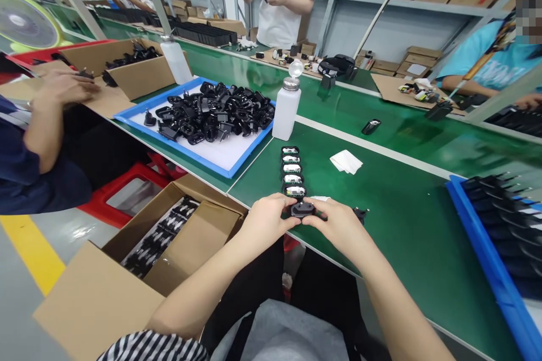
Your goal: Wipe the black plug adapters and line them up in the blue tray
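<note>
At the table's near edge, a black plug adapter [302,210] is pinched from both sides. My left hand [266,219] grips its left end between thumb and fingers, and my right hand [339,227] grips the right end. Just beyond them, a row of open black adapter housings [292,168] shows white parts and green circuit boards inside. Beside my right hand lies another black plug piece [361,214], partly hidden by the hand. White paper pieces [346,162] rest to the right of the row.
A blue-rimmed tray [231,172] heaped with black plug casings and a white bottle [287,110] stand beyond, to the left. Another blue tray [478,231] with black adapters is at right. An open carton [212,228] sits low left. Co-workers work around the green table [406,225].
</note>
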`<state>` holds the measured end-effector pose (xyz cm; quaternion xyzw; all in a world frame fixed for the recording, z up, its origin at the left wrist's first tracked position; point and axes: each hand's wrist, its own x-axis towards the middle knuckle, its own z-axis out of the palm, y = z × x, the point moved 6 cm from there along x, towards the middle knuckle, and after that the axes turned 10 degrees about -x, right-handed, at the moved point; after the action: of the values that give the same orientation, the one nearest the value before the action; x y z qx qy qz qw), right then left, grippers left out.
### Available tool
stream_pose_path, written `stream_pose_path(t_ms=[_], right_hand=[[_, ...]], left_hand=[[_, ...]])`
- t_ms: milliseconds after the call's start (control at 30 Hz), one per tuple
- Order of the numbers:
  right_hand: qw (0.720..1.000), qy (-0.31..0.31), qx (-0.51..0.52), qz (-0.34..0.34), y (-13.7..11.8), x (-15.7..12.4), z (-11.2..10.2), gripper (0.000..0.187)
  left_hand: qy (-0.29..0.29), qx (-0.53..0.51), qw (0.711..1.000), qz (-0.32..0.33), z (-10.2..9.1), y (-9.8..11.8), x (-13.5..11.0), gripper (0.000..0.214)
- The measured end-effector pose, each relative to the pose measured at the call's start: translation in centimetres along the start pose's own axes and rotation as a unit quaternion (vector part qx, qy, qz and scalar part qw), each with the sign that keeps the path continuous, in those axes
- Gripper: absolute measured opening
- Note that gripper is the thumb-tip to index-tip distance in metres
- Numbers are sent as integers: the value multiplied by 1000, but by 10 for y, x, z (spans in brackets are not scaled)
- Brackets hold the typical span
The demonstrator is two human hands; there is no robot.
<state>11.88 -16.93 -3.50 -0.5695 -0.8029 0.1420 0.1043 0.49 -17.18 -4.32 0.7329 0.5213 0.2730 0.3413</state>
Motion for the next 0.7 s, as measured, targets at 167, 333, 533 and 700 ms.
stream_pose_path(t_ms=[167, 333, 533, 700], right_hand=[[989, -96, -109, -33, -13, 12, -6, 12], [981, -119, -149, -45, -21, 16, -9, 12], [972, -168, -161, -27, -25, 19, -3, 12], [976, -121, -162, -75, -29, 19, -35, 20]], left_hand=[[-98, 181, 978, -27, 0, 18, 14, 14], [-151, 254, 954, -46, 3, 32, 23, 7], [-214, 260, 941, -32, 6, 40, 25, 10], [-187, 257, 947, -41, 4, 31, 23, 11]])
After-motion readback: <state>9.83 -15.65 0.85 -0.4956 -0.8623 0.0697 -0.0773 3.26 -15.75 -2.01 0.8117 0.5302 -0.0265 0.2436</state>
